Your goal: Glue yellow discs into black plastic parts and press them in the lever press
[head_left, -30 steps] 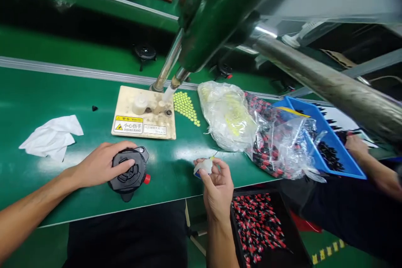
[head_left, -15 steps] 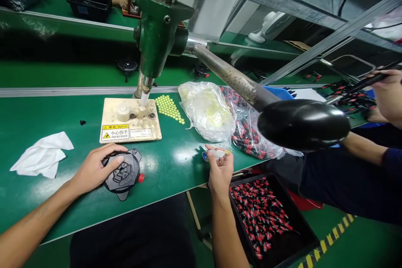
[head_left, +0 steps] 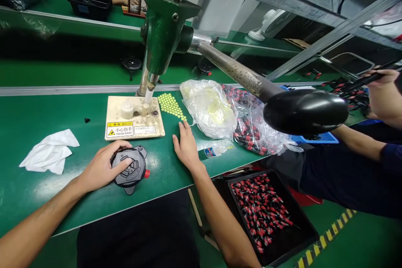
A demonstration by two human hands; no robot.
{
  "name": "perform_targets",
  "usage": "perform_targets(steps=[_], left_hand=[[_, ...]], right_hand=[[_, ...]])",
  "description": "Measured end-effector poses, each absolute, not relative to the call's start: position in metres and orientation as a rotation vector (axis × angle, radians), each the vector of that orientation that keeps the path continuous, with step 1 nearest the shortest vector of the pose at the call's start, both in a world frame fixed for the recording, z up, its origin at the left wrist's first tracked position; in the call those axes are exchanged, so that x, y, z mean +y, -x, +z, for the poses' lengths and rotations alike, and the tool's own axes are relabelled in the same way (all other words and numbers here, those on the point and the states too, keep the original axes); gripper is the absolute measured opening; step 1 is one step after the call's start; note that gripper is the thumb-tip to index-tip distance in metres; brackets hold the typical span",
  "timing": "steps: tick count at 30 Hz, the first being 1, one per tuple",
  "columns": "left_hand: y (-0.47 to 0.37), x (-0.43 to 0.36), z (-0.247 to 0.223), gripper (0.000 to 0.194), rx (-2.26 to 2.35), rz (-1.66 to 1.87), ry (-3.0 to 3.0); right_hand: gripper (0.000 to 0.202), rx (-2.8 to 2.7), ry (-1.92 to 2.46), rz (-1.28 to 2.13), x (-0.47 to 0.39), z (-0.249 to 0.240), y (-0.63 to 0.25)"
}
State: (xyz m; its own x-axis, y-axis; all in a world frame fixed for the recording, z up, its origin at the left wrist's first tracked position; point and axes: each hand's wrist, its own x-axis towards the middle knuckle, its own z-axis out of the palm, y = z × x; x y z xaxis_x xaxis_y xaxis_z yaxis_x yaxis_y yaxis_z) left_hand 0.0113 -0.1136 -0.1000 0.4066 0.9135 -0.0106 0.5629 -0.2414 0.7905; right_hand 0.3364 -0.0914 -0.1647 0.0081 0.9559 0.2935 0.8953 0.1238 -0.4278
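Grips the black housing (head_left: 133, 174) near the front edge of the bench (head_left: 166, 167) with the left hand (head_left: 105, 165), with fingers bent round its rim. Has the right hand (head_left: 189, 146) just before the yellow discs (head_left: 171, 105) toward the back edge, with fingers loosely spread, holding nothing visible; cannot tell whether touching them. Has a small bottle (head_left: 213, 151) lying just beside that hand.

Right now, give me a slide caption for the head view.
Left hand on a round black part, right hand at the yellow-green discs beside the press.
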Motion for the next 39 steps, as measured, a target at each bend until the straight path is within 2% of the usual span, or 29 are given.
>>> perform_targets(steps=[6, 16, 19, 22, 26, 34, 39], left_hand=[[-0.012, -0.115, -0.102, 0.043, 1.240, 0.601, -1.919], [-0.014, -0.115, -0.098, 0.044, 1.211, 0.594, -1.917], [-0.016, -0.115, -0.096, 0.042, 1.188, 0.587, -1.916], [-0.016, -0.114, -0.098, 0.041, 1.136, 0.607, -1.915], [-0.016, -0.113, -0.100, 0.040, 1.127, 0.624, -1.904], [-0.016, -0.113, -0.101, 0.038, 1.077, 0.639, -1.907], [-0.019, -0.112, -0.104, 0.038, 1.096, 0.667, -1.906]], right_hand=[[0.057, -1.929, 1.917, 0.047, -0.072, -0.165, -0.354], [0.023, -1.912, 1.637, 0.114, -0.133, -0.154, -0.346], [0.017, -1.880, 1.607, 0.229, -0.134, -0.145, -0.342], [0.011, -1.739, 1.542, 0.536, -0.133, -0.128, -0.324], [0.006, -1.738, 1.261, 0.804, -0.127, -0.100, -0.281], [0.013, -2.052, 1.097, 0.666, -0.107, -0.087, -0.256], [0.013, -1.984, 1.155, 0.841, -0.102, -0.088, -0.259]])
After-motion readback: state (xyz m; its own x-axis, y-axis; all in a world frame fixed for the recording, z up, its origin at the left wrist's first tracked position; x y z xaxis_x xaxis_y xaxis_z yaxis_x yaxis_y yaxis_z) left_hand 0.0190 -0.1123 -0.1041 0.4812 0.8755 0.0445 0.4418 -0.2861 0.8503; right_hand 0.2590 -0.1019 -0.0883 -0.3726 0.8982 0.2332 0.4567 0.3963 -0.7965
